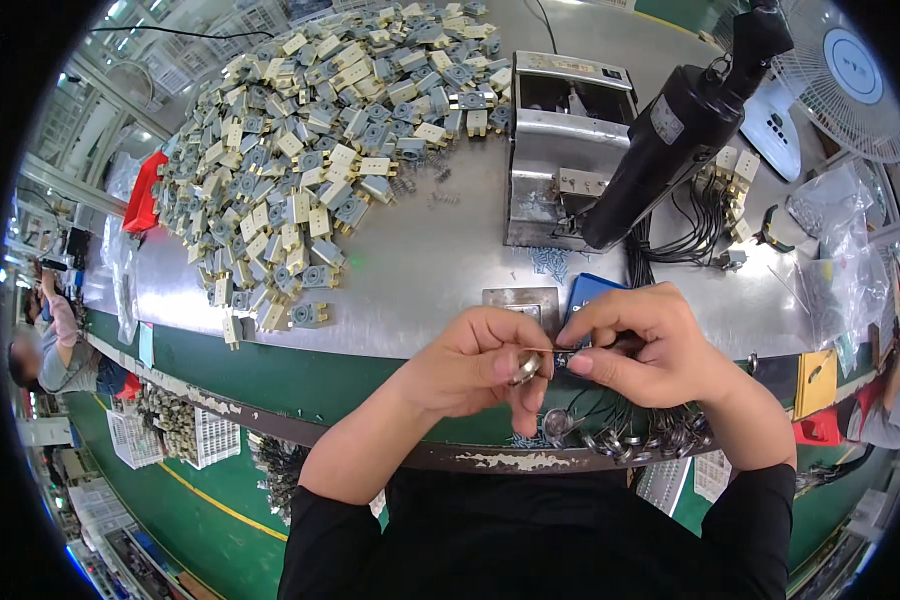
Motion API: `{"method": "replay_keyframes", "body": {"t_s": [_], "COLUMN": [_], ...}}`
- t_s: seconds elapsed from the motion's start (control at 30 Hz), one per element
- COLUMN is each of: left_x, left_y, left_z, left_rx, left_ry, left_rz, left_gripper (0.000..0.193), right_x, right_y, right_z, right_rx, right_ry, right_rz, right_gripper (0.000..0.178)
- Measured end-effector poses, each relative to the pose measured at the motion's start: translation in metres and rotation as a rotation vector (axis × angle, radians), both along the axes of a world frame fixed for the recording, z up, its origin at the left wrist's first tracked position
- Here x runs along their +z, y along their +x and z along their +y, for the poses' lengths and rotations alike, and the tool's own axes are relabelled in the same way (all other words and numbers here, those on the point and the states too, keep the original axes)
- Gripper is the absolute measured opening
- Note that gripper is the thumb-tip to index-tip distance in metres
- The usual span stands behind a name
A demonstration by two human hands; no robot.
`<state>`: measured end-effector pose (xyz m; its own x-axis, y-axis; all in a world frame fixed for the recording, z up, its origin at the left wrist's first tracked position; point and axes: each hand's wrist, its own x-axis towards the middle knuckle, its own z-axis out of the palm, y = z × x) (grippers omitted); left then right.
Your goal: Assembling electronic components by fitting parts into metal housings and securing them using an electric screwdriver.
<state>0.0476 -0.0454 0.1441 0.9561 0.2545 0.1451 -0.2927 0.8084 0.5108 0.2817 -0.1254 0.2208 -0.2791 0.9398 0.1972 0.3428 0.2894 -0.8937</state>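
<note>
The round part (526,369) is silver, the blocks (310,165) grey and cream, the cylinder (648,168) black, the floor (190,525) green with a yellow stripe (215,496).

No wording can be made out with certainty. A pale rectangular label (667,119) sits on the side of the black cylinder (650,150) slanting over the metal machine (530,190); its fine dark print is too small to read. Along that machine's upper far edge, a light strip (602,71) bears tiny marks, likewise too small to decipher. The round blue-and-white hub (854,66) of the fan at upper right carries small central lettering, blurred. A small dark spot shows on the yellow folder (816,384) at right; whether it is print cannot be told.
</note>
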Motion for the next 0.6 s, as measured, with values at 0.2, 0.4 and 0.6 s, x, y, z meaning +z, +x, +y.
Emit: {"method": "replay_keyframes", "body": {"t_s": [0.2,0.4,0.6], "left_x": [0.019,0.018,0.026], "left_y": [-0.007,-0.007,-0.004], "left_z": [-0.003,0.002,-0.004], "left_rx": [0.099,0.156,0.394], "left_ry": [0.146,0.284,0.237], "left_rz": [0.130,0.185,0.340], "left_gripper": [0.030,0.028,0.026], "right_x": [-0.010,-0.011,-0.007], "right_y": [0.006,-0.003,-0.015], "right_z": [0.008,0.010,0.008], "right_rx": [0.088,-0.011,-0.025], "right_ry": [0.157,0.172,0.179], "right_rz": [-0.070,-0.006,-0.060], "right_gripper": [0.013,0.021,0.034]}}
